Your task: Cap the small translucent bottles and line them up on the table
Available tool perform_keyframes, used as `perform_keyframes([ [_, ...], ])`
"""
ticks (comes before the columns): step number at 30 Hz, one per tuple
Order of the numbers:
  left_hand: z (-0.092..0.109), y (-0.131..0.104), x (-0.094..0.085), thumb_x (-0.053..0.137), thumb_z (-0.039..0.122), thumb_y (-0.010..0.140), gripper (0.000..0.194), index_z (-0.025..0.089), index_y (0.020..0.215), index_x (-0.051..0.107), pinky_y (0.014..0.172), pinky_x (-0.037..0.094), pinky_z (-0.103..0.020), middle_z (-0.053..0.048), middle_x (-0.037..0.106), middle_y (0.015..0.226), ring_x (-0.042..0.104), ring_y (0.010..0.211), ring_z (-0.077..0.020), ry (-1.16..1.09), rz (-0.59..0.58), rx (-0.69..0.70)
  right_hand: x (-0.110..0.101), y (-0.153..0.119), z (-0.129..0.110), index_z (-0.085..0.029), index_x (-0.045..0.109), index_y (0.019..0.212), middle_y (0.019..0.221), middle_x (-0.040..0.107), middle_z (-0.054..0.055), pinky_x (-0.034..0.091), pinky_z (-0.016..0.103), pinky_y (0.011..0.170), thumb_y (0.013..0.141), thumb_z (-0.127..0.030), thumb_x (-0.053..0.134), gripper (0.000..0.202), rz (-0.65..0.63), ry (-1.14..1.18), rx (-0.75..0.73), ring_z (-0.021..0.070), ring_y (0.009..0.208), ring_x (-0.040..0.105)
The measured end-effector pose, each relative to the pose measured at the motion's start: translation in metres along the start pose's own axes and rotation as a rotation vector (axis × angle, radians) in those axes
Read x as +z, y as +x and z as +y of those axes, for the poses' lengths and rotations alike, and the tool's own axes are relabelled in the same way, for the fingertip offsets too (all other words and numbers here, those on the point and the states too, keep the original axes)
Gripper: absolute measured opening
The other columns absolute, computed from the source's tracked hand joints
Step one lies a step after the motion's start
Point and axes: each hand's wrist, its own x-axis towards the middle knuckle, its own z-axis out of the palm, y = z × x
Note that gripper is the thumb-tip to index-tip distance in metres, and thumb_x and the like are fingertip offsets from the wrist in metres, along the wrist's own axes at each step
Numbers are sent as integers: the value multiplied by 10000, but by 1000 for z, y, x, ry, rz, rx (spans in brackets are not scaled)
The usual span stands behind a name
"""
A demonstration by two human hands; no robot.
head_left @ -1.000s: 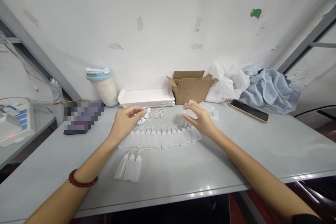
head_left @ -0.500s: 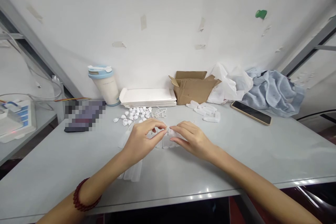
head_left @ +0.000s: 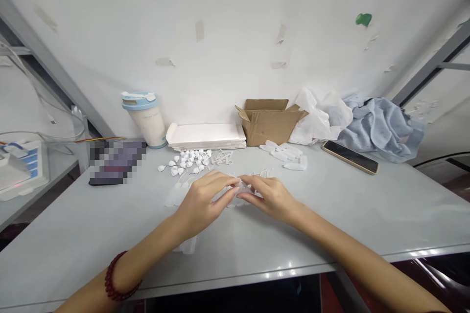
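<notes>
My left hand (head_left: 235, 186) and right hand (head_left: 243, 187) are meeting over the bottles (head_left: 176, 193), fingers nearly closing, right pinching one clear bottle (head_left: 245, 187), left grip I cannot tell, caps (head_left: 191, 159) lying far left.

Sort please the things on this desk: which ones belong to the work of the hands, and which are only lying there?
Likely in the work:
- small translucent bottle at the fingertips
- loose bottles
- white caps
- thin white cords

Probably just lying there:
- lidded cup
- phone
- blue cloth
- white plastic bag

Cannot tell: cardboard box, white stack.
</notes>
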Motion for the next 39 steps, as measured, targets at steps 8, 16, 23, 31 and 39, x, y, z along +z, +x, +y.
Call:
perform_keyframes([
  [8, -3, -1, 1, 555, 99, 870, 154, 166, 950, 668, 702, 513, -311, -64, 696, 866, 624, 799, -174, -4, 7, 26, 3, -1, -1, -150, 490, 1159, 749, 691, 55, 468, 205, 488, 955, -443, 413, 365, 35, -4, 11, 112, 520, 611],
  [16, -2, -2, 2, 556, 111, 868, 153, 187, 932, 673, 702, 523, -327, -69, 687, 864, 627, 808, -185, -10, 57, 28, 3, -2, -2, -167, 498, 1113, 774, 697, 60, 460, 215, 490, 950, -427, 434, 313, 40, 13, 7, 122, 539, 617],
  [23, -1, -1, 3, 524, 107, 882, 195, 189, 989, 665, 714, 526, -330, -74, 691, 887, 631, 816, -184, 9, 58, 69, 0, 0, -4, -164, 508, 1119, 734, 668, 51, 472, 226, 517, 955, -403, 428, 300, 42, 60, 46, 132, 553, 610],
  [31, -2, -2, 4, 515, 55, 864, 248, 190, 1030, 640, 710, 505, -320, -71, 666, 922, 599, 822, -175, 68, 10, 148, -3, 2, -4, -168, 518, 1125, 751, 682, 52, 497, 229, 532, 942, -380, 470, 284, 71, 167, 113, 138, 585, 643],
  [39, -2, -3, 4, 517, 91, 871, 209, 187, 1022, 626, 747, 507, -360, -78, 667, 915, 606, 829, -192, 82, 58, 78, -12, 7, -12, -186, 576, 1047, 708, 662, 19, 494, 220, 516, 920, -368, 508, 232, 63, 324, 264, 125, 563, 619],
])
